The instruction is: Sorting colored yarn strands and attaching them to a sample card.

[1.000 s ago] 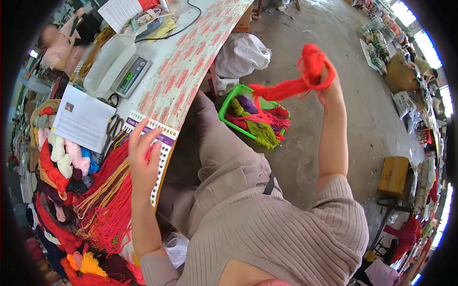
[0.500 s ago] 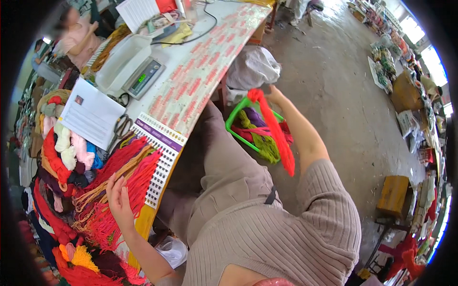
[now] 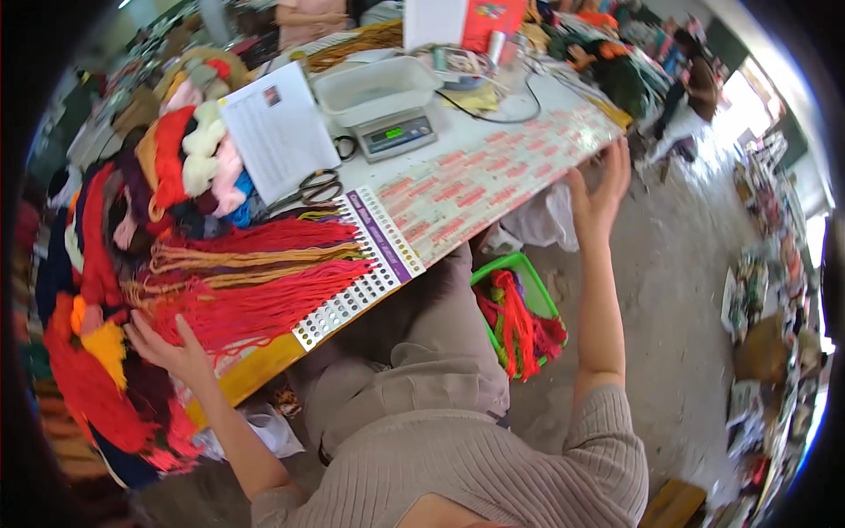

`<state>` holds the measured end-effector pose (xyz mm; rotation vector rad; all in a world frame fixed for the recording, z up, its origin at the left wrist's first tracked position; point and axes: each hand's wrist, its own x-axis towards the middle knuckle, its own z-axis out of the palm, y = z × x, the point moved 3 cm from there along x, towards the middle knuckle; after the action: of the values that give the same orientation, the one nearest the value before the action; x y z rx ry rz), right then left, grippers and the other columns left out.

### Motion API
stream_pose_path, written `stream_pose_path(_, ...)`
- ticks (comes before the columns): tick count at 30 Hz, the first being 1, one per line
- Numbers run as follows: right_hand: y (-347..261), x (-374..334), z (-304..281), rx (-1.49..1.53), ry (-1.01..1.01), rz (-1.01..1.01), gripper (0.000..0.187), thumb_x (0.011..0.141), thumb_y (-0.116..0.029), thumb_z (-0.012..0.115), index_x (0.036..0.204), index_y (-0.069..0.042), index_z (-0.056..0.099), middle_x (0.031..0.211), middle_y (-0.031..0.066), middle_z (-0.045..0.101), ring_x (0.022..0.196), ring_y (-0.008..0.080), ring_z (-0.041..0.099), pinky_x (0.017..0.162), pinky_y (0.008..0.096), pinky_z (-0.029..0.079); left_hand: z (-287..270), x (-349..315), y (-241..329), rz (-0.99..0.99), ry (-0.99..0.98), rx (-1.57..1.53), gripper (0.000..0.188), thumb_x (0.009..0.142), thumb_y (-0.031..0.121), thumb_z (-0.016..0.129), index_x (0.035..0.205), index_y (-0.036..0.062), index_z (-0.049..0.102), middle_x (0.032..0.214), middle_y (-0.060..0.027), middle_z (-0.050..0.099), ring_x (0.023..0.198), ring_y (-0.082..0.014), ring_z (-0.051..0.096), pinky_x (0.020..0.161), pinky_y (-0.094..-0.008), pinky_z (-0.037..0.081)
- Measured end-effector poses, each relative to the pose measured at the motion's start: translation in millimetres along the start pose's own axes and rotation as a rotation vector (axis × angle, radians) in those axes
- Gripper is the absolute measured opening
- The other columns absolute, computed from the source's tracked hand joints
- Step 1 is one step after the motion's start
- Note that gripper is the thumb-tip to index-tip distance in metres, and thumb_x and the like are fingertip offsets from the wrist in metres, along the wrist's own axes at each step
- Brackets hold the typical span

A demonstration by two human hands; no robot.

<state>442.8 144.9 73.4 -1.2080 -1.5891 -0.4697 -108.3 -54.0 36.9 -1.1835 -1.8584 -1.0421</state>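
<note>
My left hand point(image 3: 169, 350) is open, fingers spread, at the near fringe of the long red yarn strands point(image 3: 273, 304). These strands and some tan ones hang from a white and purple punched card point(image 3: 380, 231) lying at the table's front edge. Nothing is in my right hand point(image 3: 602, 195), raised open beside the right end of the table edge, thumb and fingers apart. Below it on the floor stands a green plastic basket point(image 3: 539, 289). Inside lie a bright red yarn hank point(image 3: 518, 327) and other pink, purple and olive yarn.
On the table point(image 3: 519, 167) are black-handled scissors point(image 3: 319, 187), a printed sheet point(image 3: 280, 132), a digital scale point(image 3: 396, 134) and a clear plastic tub point(image 3: 378, 86). Yarn hanks point(image 3: 180, 158) pile up at left. A white bag point(image 3: 546, 220) sits under the table edge. Another person point(image 3: 310, 22) is across the table.
The red hank, which hung beside my right hand over the basket, now lies in it. My right hand has risen to the table edge, and the view has turned.
</note>
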Motion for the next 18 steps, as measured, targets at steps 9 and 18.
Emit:
stream_pose_path(9, -1, -59, 128, 0.071, -0.408, -0.035, 0.063, 0.078, -0.023, 0.066, 0.134, -0.009, 0.04, 0.139, 0.019, 0.035, 0.129, 0.0378, 0.03, 0.105, 0.0494, 0.025, 26, -98, -70, -0.057, -0.229, 0.197, 0.061, 0.087, 0.03, 0.054, 0.141, 0.0146, 0.03, 0.146, -0.0188, 0.022, 0.132, -0.043, 0.022, 0.105, -0.0545, 0.02)
stream_pose_path(18, 54, -145, 231, -0.45, -0.94, -0.085, 0.055, 0.091, -0.048, 0.036, 0.137, -0.017, 0.037, 0.143, 0.0112, 0.032, 0.131, 0.0337, 0.029, 0.102, 0.0574, 0.025, 33, -134, -56, -0.208, -0.68, 0.419, 0.053, 0.092, 0.036, 0.044, 0.141, 0.0197, 0.031, 0.147, -0.0149, 0.023, 0.133, -0.0383, 0.023, 0.102, -0.0578, 0.022)
